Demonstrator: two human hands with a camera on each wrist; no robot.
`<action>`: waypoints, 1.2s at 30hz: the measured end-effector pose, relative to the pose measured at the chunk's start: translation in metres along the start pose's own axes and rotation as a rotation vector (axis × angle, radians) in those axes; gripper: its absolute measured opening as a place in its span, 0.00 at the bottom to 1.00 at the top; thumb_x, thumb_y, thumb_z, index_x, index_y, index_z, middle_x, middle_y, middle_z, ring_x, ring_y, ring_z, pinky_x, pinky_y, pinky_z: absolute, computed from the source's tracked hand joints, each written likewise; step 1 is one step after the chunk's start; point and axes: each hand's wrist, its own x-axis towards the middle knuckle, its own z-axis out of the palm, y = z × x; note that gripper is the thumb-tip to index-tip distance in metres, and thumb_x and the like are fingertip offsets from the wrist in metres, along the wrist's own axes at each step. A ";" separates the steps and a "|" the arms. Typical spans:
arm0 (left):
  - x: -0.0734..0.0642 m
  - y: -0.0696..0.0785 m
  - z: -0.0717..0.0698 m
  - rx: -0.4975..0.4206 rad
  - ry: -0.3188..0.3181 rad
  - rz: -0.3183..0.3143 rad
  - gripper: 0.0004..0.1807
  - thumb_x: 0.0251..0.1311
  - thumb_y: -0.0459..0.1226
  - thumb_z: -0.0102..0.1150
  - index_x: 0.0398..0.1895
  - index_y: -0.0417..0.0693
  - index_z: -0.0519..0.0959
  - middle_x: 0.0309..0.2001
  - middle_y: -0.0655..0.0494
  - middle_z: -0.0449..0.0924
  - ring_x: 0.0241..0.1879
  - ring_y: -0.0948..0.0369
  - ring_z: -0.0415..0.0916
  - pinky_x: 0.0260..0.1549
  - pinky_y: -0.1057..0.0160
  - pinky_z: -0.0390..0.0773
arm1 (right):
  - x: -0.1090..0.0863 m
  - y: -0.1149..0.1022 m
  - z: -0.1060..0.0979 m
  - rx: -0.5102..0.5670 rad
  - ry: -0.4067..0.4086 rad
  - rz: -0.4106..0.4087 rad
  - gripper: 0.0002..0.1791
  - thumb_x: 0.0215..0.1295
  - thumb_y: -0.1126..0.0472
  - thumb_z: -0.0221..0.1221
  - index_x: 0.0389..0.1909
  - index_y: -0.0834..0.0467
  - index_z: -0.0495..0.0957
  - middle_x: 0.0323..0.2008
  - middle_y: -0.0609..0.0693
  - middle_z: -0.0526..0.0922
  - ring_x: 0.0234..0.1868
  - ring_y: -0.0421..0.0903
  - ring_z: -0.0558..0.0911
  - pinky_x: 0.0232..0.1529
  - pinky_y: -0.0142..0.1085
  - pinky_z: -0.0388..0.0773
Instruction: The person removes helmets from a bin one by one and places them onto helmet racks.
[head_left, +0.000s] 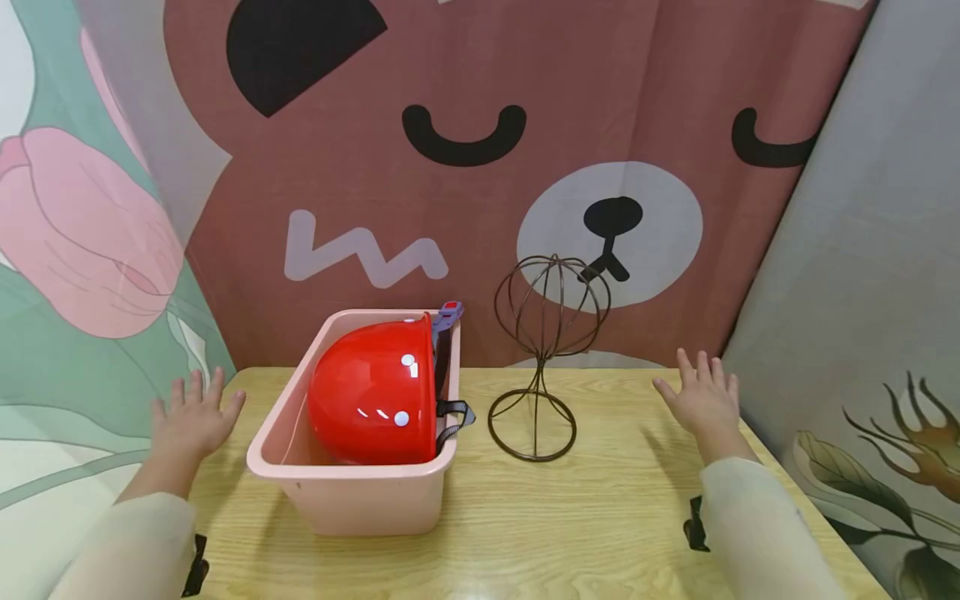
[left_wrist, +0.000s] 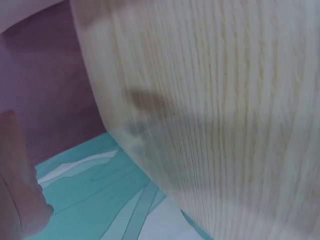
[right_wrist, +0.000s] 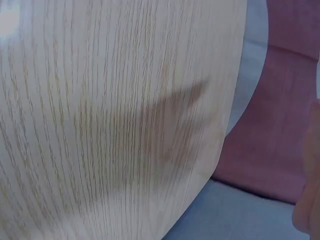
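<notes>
A red helmet [head_left: 367,392] lies on its side in a pink plastic basin [head_left: 367,500], its opening turned to the right. Its black strap [head_left: 453,421] hangs over the basin's right rim, and a purple buckle piece [head_left: 448,312] shows at the back corner. To the right of the basin stands a dark wire stand [head_left: 536,400] with a round cage top. My left hand [head_left: 191,421] is held above the table, left of the basin, fingers spread and holding nothing. Over the right side, my right hand [head_left: 705,400] is likewise spread, touching nothing.
The wood-grain table [head_left: 585,517] has rounded back corners. Behind it hangs a curtain [head_left: 465,208] with a bear face, close to the wire stand. Printed fabric also hangs at the left and right sides.
</notes>
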 end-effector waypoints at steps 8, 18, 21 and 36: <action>-0.006 0.017 -0.007 -0.130 0.127 0.149 0.39 0.76 0.52 0.22 0.73 0.24 0.46 0.70 0.19 0.43 0.69 0.25 0.41 0.63 0.28 0.47 | -0.005 -0.023 -0.007 0.177 0.221 -0.074 0.44 0.75 0.36 0.34 0.75 0.68 0.46 0.73 0.75 0.48 0.74 0.72 0.47 0.68 0.69 0.44; -0.034 0.047 -0.011 -0.628 0.075 0.138 0.36 0.77 0.51 0.22 0.76 0.34 0.36 0.75 0.29 0.33 0.73 0.31 0.31 0.67 0.30 0.38 | -0.023 -0.061 -0.028 0.431 0.334 -0.130 0.40 0.76 0.40 0.39 0.77 0.62 0.46 0.74 0.69 0.52 0.74 0.70 0.52 0.66 0.68 0.52; -0.038 0.053 -0.012 -0.765 -0.001 0.143 0.37 0.77 0.52 0.21 0.76 0.36 0.31 0.76 0.31 0.28 0.73 0.32 0.28 0.68 0.31 0.36 | -0.026 -0.071 -0.035 0.470 0.375 -0.153 0.39 0.76 0.40 0.40 0.77 0.60 0.47 0.74 0.67 0.54 0.72 0.69 0.56 0.66 0.67 0.54; -0.059 0.081 -0.005 -0.964 -0.124 0.226 0.36 0.78 0.49 0.25 0.77 0.35 0.34 0.76 0.30 0.35 0.78 0.57 0.42 0.53 0.88 0.59 | -0.057 -0.136 -0.071 0.648 0.393 -0.306 0.36 0.76 0.44 0.44 0.78 0.51 0.47 0.77 0.56 0.52 0.76 0.62 0.53 0.67 0.66 0.54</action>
